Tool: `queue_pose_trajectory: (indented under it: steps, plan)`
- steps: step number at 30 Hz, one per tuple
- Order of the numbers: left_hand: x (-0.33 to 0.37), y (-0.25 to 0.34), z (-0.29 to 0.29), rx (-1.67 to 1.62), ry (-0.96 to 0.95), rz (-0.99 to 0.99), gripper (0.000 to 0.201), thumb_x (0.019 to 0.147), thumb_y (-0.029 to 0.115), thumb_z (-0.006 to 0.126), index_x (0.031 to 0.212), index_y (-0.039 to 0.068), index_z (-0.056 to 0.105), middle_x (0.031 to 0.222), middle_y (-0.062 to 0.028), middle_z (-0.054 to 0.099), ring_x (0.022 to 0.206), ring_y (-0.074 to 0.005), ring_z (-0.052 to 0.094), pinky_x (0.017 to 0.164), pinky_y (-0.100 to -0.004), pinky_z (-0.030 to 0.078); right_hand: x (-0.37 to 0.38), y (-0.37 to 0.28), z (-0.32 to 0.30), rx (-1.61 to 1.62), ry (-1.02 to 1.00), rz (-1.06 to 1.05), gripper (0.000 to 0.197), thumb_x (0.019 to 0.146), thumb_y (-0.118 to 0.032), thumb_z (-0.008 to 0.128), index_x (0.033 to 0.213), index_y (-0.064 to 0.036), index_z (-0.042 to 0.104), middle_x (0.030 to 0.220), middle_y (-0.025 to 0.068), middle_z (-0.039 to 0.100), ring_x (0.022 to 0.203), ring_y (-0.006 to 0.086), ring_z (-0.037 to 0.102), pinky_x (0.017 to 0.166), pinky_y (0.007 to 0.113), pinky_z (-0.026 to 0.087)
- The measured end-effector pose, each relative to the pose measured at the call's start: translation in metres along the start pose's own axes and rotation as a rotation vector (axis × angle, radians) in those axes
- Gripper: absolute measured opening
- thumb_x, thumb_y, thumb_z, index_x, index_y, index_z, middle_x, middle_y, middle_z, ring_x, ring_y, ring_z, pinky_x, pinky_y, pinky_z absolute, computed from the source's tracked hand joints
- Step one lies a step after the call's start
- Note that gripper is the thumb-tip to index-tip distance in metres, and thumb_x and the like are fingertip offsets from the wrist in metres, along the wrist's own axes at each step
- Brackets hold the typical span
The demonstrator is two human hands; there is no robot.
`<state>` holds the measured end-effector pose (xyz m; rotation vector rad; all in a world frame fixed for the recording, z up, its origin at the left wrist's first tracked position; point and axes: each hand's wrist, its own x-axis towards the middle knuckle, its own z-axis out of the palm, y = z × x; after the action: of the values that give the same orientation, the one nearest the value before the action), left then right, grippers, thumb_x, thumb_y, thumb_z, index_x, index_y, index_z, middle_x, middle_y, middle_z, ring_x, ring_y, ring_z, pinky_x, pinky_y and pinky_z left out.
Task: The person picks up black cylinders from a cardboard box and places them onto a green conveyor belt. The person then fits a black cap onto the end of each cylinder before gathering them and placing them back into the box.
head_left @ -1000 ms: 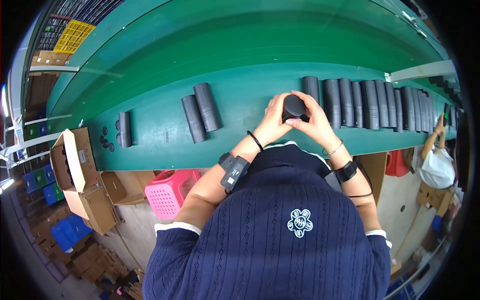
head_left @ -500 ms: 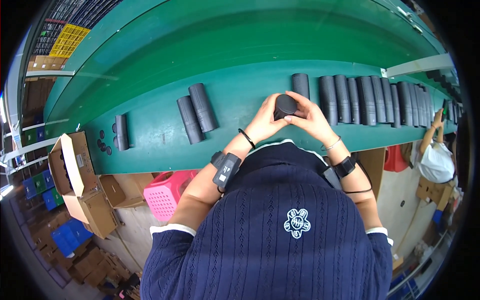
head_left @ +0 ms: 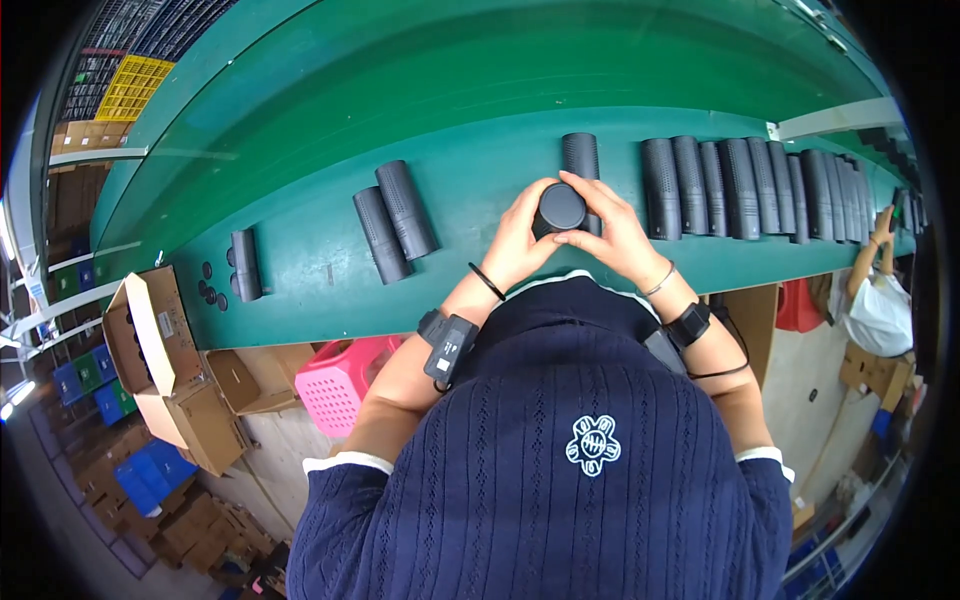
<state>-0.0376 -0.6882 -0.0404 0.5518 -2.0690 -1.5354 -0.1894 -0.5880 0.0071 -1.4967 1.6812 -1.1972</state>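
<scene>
A black tube [head_left: 562, 207] sits between the person's two hands, above the near half of the green surface [head_left: 480, 155]. The grip of the left hand [head_left: 518, 238] is clamped on its left side, and that of the right hand [head_left: 616, 238] on its right side; the fingers curve round the wall, thumbs on the near side. The round end stands clear between both grips, facing up toward the head. The long axis runs down away from the eyes, so the tube looks short; whether its lower end touches the surface cannot be told. Just beyond it, a second tube [head_left: 580, 150] lies lengthwise away from the person, partly hidden by the right hand. A row of tubes [head_left: 742, 188] lies to the right, a slanting pair of tubes [head_left: 382, 237] to the left.
</scene>
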Motion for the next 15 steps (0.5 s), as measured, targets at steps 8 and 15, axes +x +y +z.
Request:
queue_pose_trajectory:
  steps: [8, 15]
  plan:
    - [-0.001, -0.001, 0.002, -0.081, 0.051, -0.039, 0.068, 0.073, 0.009, 0.078, 0.131, 0.001, 0.043, 0.122, -0.0112, 0.055, 0.115, -0.0192, 0.054, 0.098, -0.0336, 0.045, 0.005, -0.004, 0.001, -0.050, -0.002, 0.043, 0.064, 0.071, -0.016, 0.077, 0.128, -0.0028, 0.051, 0.115, 0.0151, 0.058, 0.105, 0.0289, 0.059, 0.087, 0.036, 0.049]
    - [0.007, -0.003, -0.007, -0.040, -0.090, 0.036, 0.067, 0.070, 0.014, 0.076, 0.127, 0.002, 0.044, 0.122, -0.0179, 0.054, 0.115, -0.0313, 0.054, 0.095, -0.0379, 0.045, 0.006, -0.003, -0.011, 0.018, -0.102, -0.011, 0.070, 0.069, -0.011, 0.078, 0.133, -0.0056, 0.050, 0.126, 0.0096, 0.049, 0.116, 0.0242, 0.052, 0.093, 0.037, 0.050]
